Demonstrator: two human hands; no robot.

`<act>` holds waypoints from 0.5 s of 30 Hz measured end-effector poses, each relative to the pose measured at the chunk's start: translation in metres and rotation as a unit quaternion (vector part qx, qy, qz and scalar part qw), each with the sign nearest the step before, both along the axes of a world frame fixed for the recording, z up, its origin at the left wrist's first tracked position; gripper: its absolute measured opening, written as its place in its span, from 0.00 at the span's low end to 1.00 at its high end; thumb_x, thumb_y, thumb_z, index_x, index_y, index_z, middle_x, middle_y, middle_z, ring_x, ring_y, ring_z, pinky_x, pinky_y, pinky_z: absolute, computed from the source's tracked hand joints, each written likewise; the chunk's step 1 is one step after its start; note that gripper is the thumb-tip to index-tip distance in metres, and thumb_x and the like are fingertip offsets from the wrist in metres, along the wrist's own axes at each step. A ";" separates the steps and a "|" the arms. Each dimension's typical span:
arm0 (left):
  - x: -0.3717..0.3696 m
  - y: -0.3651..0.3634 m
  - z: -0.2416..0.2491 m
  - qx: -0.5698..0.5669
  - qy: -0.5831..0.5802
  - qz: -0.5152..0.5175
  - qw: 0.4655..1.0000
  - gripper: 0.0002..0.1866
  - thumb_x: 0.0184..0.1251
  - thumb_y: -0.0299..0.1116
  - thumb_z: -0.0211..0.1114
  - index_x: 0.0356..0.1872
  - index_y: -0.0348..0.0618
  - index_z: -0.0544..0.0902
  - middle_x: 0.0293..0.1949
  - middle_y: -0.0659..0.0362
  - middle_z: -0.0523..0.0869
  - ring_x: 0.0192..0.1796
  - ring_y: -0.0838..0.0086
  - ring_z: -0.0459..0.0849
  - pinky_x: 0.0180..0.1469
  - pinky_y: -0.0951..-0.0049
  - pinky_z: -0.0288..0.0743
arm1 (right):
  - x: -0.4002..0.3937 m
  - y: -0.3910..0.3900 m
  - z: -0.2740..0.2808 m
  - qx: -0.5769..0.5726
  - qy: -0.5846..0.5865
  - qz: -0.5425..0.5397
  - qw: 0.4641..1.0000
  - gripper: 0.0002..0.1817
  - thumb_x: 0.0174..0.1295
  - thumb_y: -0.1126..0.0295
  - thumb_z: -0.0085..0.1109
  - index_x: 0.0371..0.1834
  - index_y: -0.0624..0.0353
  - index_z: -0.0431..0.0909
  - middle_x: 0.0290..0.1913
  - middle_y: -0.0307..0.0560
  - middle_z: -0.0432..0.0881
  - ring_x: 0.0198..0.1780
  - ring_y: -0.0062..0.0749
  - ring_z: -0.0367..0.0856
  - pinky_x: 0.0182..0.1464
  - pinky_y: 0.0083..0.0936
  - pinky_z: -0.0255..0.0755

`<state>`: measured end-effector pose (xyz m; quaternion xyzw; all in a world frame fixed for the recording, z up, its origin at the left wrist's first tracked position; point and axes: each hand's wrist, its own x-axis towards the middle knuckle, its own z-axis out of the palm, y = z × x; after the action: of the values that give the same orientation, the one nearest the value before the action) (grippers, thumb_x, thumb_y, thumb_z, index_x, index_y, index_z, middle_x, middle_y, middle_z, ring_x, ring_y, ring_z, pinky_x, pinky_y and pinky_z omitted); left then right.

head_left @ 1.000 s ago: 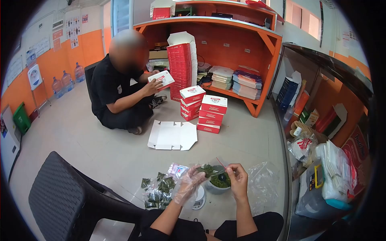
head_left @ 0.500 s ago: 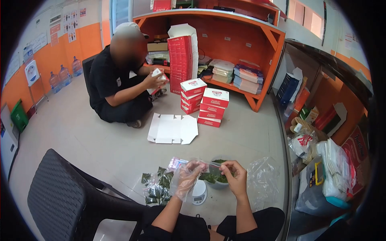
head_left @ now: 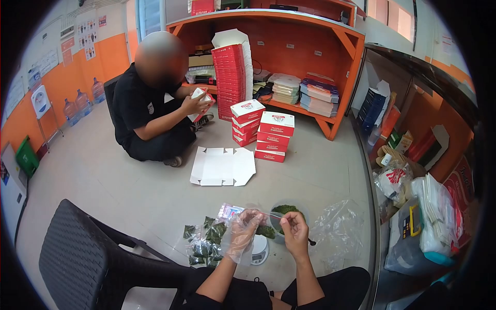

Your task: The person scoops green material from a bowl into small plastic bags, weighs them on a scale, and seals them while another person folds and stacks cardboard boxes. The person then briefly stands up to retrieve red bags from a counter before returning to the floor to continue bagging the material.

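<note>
My left hand (head_left: 242, 230), in a loose clear plastic glove, pinches one side of a small clear zip bag with a red line along its mouth. Dried green leaves (head_left: 265, 231) show inside the bag. The bare fingers of my right hand (head_left: 295, 235) close on the other top corner. Beneath the bag sits a white kitchen scale (head_left: 260, 253), partly covered by the glove. Just behind my right hand stands a clear tub (head_left: 305, 204) of green leaves. A dark rounded handle end (head_left: 312, 242) shows beside that hand. Several filled bags (head_left: 206, 240) lie left of the scale.
A pack of bags (head_left: 227, 211) and a crumpled clear bag (head_left: 338, 227) flank my hands. Ahead are a flat white carton (head_left: 222, 166), stacked red-white boxes (head_left: 274, 137) and a seated person (head_left: 155, 103) holding a box. A black chair (head_left: 77, 248) stands left, storage tub (head_left: 405, 240) right.
My hands, still pinching the bag, have shifted slightly down and left in view. A dark handle end now shows beside my right hand. The other person's head has lowered a little over the box.
</note>
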<state>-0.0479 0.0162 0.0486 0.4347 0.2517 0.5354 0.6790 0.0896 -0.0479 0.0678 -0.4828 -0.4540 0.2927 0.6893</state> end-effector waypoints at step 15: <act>-0.002 -0.004 0.002 0.015 0.021 -0.029 0.999 0.07 0.65 0.27 0.64 0.40 0.36 0.79 0.35 0.57 0.84 0.38 0.74 0.84 0.42 0.74 0.80 | -0.004 -0.003 -0.008 0.005 0.044 0.019 0.999 0.02 0.65 0.78 0.55 0.39 0.63 0.73 0.34 0.34 0.74 0.35 0.11 0.71 0.38 0.10 0.66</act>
<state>-0.0497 0.0124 0.0506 0.4633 0.2455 0.5100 0.6819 0.0860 -0.0510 0.0597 -0.4575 -0.4335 0.3242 0.7055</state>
